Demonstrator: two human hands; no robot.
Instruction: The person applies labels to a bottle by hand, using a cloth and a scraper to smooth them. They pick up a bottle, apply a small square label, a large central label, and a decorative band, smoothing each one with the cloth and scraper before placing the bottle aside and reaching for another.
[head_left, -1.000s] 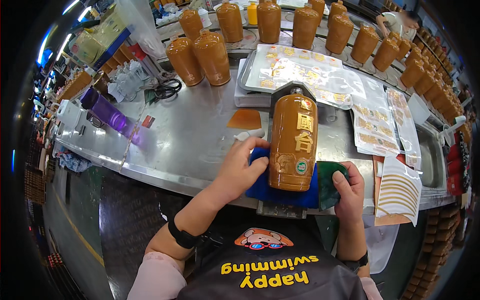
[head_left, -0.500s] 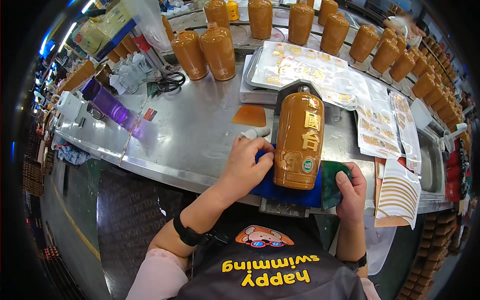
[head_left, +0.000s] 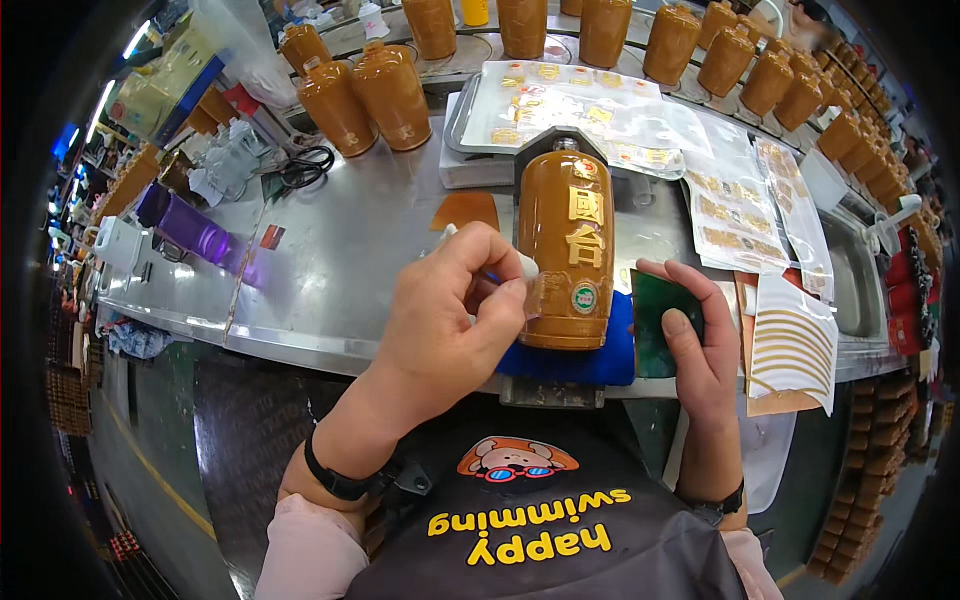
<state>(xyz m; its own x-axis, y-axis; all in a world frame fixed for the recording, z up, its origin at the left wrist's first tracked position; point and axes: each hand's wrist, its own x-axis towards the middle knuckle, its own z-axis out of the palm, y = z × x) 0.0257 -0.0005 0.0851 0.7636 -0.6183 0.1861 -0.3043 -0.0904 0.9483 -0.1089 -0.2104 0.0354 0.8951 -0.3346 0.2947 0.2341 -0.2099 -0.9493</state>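
Observation:
A brown glazed bottle (head_left: 563,240) with raised gold characters and a small round green sticker lies tilted in a dark cradle (head_left: 560,136), its neck pointing away from me. Blue cloth (head_left: 575,368) pads its lower end. My left hand (head_left: 455,315) is closed in a pinch at the bottle's lower left side, a white cover on one fingertip. Something thin and see-through seems to show at those fingertips, too faint to name. To the right of the bottle, my right hand (head_left: 700,340) grips a flat green scraper (head_left: 655,325), thumb on its face.
An orange scraper (head_left: 465,211) lies left of the cradle. Sheets of gold stickers (head_left: 560,105) cover a tray behind it, with more sheets (head_left: 735,215) at the right. Brown bottles (head_left: 390,95) stand at the back. Scissors (head_left: 300,165) and a purple cup (head_left: 185,222) are at left.
My left hand has moved up from the blue cloth to the bottle's lower left side. My right hand still holds the green scraper, its fingers now more extended. The whole view has shifted slightly.

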